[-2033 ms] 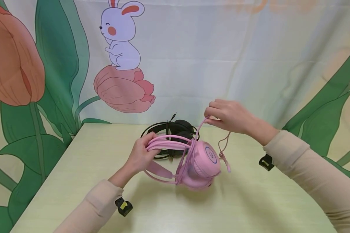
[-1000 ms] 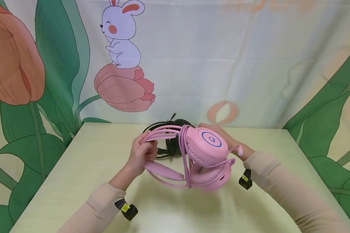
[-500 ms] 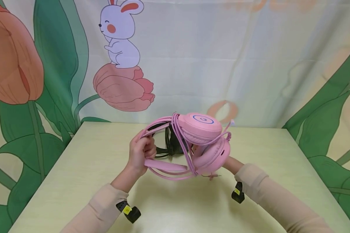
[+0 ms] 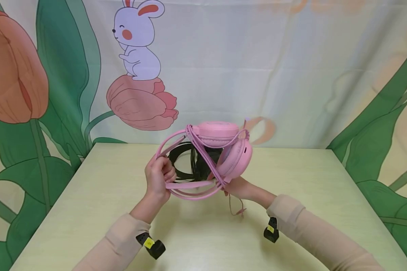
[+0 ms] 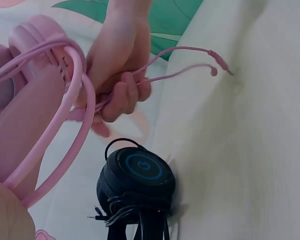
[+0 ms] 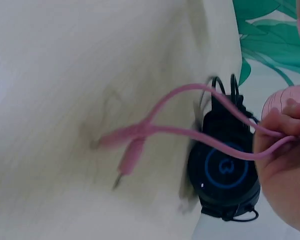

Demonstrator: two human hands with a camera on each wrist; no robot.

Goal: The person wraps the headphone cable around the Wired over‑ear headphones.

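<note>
A pink headset point(image 4: 220, 130) is held up over the table, its cable wound in several turns round the band next to the earcups. My left hand point(image 4: 157, 177) grips the headband at its left end, fingers curled round it. At the lower earcup, my right hand point(image 4: 239, 188) holds the pink cable point(image 5: 175, 49) in curled fingers, seen also in the left wrist view. Two plug ends point(image 6: 132, 152) dangle free from that hand. Behind the pink headset lies a black headset point(image 4: 203, 165), partly covered by it in the head view.
The pale table point(image 4: 302, 177) extends on both sides of the hands. A printed cloth point(image 4: 224, 67) with a rabbit and tulips hangs behind its far edge. The black headset's own cable point(image 6: 242, 217) is bundled against it.
The pink headset has tilted upward and shifted left, its earcups rising. My right hand has passed from above, behind the earcups, to below them, the loose plug ends now hanging there. Left hand keeps its grip.
</note>
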